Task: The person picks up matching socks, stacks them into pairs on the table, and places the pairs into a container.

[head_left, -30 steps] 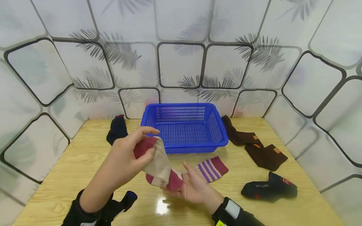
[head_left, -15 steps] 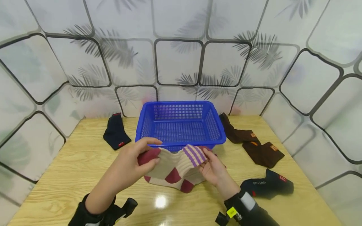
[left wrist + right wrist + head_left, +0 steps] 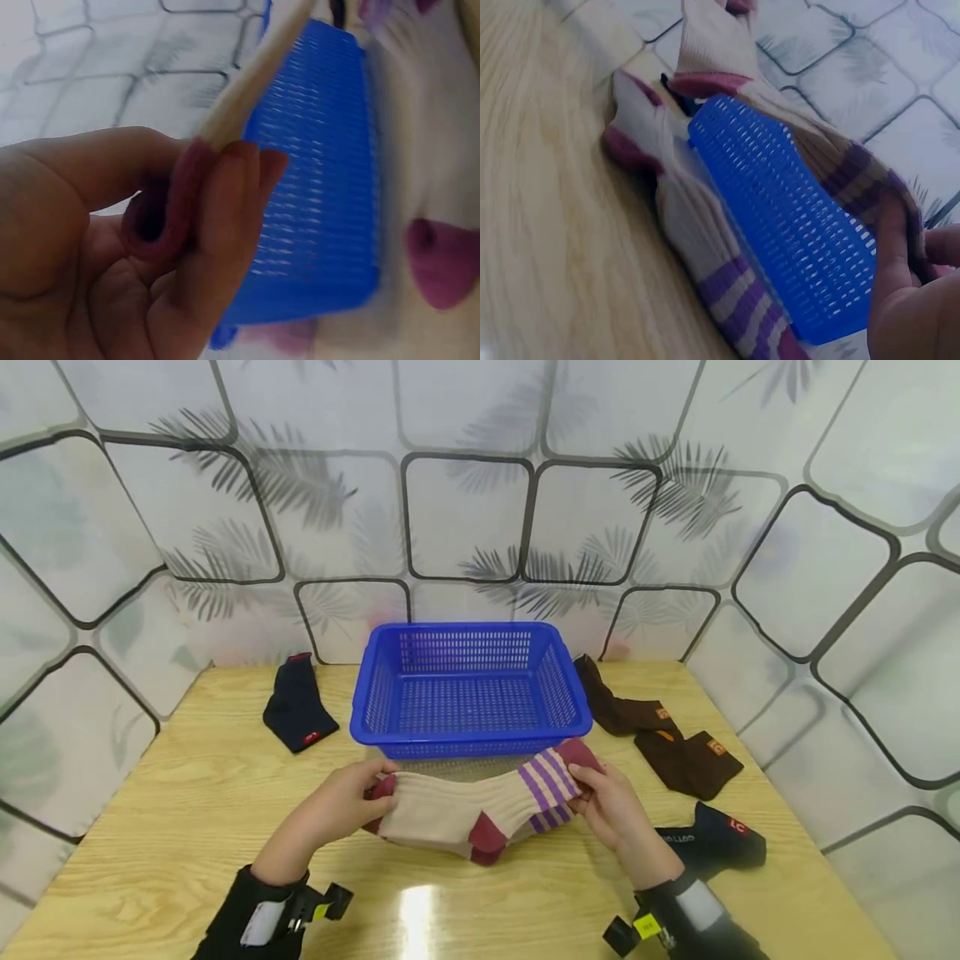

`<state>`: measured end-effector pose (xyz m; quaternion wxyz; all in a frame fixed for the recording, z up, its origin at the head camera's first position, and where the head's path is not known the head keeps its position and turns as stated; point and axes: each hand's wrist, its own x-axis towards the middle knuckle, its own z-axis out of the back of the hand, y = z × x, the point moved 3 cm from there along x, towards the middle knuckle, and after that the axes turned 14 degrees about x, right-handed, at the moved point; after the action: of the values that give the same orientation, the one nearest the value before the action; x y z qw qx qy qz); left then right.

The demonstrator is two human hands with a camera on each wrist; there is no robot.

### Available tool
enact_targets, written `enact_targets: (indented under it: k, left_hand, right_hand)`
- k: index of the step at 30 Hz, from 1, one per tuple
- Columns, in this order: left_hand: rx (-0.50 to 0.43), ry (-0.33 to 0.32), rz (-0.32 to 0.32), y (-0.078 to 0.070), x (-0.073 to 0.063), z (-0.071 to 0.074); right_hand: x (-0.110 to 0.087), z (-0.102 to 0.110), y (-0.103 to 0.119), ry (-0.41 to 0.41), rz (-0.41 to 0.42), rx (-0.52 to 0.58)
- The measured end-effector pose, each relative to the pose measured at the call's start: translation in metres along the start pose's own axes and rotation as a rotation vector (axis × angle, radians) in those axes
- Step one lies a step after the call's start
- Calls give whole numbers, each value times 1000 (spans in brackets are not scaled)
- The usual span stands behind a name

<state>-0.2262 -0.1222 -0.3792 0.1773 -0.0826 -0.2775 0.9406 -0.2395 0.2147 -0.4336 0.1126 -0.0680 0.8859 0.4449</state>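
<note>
A cream sock (image 3: pixel 442 806) with maroon toe, heel and cuff and purple stripes is stretched sideways in front of the blue basket. My left hand (image 3: pixel 348 802) pinches its maroon toe (image 3: pixel 184 187), which curls between thumb and fingers in the left wrist view. At the striped cuff end, my right hand (image 3: pixel 611 810) grips the sock between thumb and fingers. Beneath it a matching sock (image 3: pixel 694 221) lies on the table, largely covered in the head view but showing its stripes and maroon heel in the right wrist view.
The blue plastic basket (image 3: pixel 472 743) stands at the back against the patterned wall. A navy sock (image 3: pixel 300 710) lies left of it. To the right are brown socks (image 3: pixel 690 764) and a dark sock (image 3: pixel 716 843), the latter partly behind my right wrist.
My right hand has moved from the toe and heel area to the striped cuff and drawn it right. The sock is now stretched lower over the table. The left hand keeps its pinch.
</note>
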Motion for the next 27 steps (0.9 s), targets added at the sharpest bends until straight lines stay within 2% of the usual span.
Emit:
enact_targets:
  k: [5,10,14,18,23,27]
  left_hand:
    - [-12,55,92,24,20,-22]
    - [-4,74,165,38,32,-40]
    - [57,68,186,39,33,-45]
    - [129,57,149,36,33,-44]
    - [190,21,122,31,36,-42]
    - [201,-10,135,31,38,-42]
  right_hand:
    - [6,10,-7,0,5,-181]
    - [13,15,-17,-25,22,-274]
    - [18,18,-20,-20,22,-351]
    - [21,21,-17,-26,17,-476]
    - [23,26,-12,-27,23,-707]
    - [23,26,-6,-8,114,-1053]
